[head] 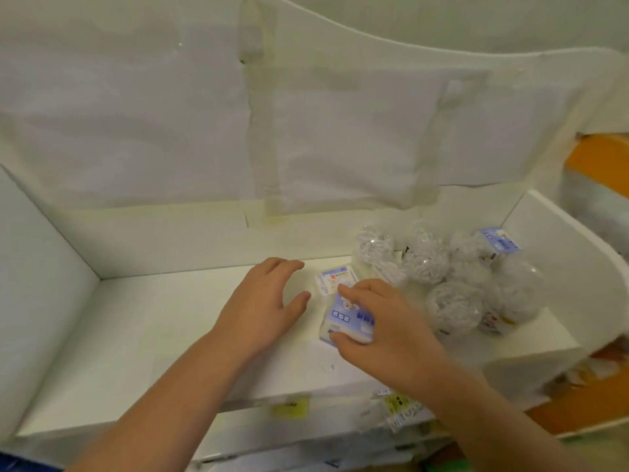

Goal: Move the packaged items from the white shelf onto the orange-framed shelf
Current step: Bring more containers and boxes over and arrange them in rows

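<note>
A small blue-and-white packet (347, 320) lay on the white shelf (153, 335), just right of the frame's centre, and the right hand (384, 332) was closed around it: fingers curled over its far and right sides, thumb pressed against its near edge, a pinch that looked meant to lift it flat off the board. Touching its upper edge lay a second packet (335, 279) of the same print, partly tucked under the right fingertips, so the grip had to single out one pack from the pair.

The left hand (269, 301) hovered just left of the packets, palm down, fingers relaxed and slightly spread, thumb angled toward the packs, holding nothing; it seemed placed to take the second packet or steady the first.

To the right, a cluster of clear bags of white shredded filling (452, 277) crowded the shelf's right end, with a third packet (498, 243) propped among them against the side wall, probably pushed there to be taken later.

At the far right edge of the frame showed the orange-framed shelf (599, 158), well apart from the hands; nothing could be made out on it, so the moving appeared to be at an early stage.
</note>
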Demonstrator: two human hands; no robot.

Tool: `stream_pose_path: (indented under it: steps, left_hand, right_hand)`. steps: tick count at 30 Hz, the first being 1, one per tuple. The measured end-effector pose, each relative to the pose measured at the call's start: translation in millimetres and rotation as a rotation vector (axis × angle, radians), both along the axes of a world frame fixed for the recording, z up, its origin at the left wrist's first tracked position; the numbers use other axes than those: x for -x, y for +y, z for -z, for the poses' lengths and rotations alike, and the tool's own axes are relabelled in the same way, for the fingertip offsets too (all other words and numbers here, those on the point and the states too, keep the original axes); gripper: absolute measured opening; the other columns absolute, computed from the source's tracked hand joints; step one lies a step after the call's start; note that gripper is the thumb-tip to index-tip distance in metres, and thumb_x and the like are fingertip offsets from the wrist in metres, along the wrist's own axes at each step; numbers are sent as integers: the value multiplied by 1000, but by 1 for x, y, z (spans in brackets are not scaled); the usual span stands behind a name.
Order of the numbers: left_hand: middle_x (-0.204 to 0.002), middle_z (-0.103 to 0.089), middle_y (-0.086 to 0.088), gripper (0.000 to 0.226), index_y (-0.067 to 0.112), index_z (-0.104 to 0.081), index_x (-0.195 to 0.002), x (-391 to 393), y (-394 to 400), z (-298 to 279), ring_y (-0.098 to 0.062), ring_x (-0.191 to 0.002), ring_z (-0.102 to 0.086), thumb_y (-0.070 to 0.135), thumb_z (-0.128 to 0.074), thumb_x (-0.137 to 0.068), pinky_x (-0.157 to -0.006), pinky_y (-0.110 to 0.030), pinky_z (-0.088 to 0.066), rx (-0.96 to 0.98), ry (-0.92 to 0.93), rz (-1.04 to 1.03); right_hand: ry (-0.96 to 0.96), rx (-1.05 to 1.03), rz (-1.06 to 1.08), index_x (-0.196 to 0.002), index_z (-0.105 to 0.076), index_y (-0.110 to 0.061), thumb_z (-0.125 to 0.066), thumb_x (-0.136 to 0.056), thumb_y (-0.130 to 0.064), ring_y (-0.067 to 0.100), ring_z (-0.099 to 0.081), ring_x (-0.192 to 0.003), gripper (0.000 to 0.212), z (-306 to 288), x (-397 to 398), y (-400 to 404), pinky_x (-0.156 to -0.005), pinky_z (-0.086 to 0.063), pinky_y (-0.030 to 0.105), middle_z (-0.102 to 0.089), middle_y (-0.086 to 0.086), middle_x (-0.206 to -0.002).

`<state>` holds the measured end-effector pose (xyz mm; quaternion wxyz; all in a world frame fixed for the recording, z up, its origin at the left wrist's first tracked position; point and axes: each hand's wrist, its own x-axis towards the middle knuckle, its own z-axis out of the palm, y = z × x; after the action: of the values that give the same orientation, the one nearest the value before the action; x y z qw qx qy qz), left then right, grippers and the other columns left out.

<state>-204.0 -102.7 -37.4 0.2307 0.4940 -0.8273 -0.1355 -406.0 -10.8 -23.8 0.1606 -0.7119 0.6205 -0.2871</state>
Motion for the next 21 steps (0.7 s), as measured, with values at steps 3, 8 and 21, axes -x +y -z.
stream_pose_path:
  steps: [3,8,21]
  left_hand:
    - [-136,-52,2,59,21,-49,-139,24,-15,13,-19,-126,-48,48,-62,-88,-105,-32,-38,-57,-26,22]
    - [-139,-51,-3,77,17,-42,-144,57,-31,24,-24,-128,-46,63,-57,-84,-105,-36,-39,-139,-131,52]
    - [-120,-47,2,65,22,-52,-124,22,-11,17,-1,-94,-45,31,-86,-70,-84,-20,-38,-221,217,-61]
  right_hand:
    - [-102,-56,37,-138,-51,-29,-75,-80,-42,-1,-50,-114,64,-1,-1,12,-99,-44,18,-48,-21,-123]
    - [-254,-100,163,-130,-54,-38,-78,-81,-40,-17,-50,-109,55,-10,8,26,-86,-40,1,-50,-29,-120]
    - [-301,-112,294,-122,-59,-30,-77,-70,-50,-2,-62,-91,58,-19,28,49,-75,-49,13,-60,-16,-107]
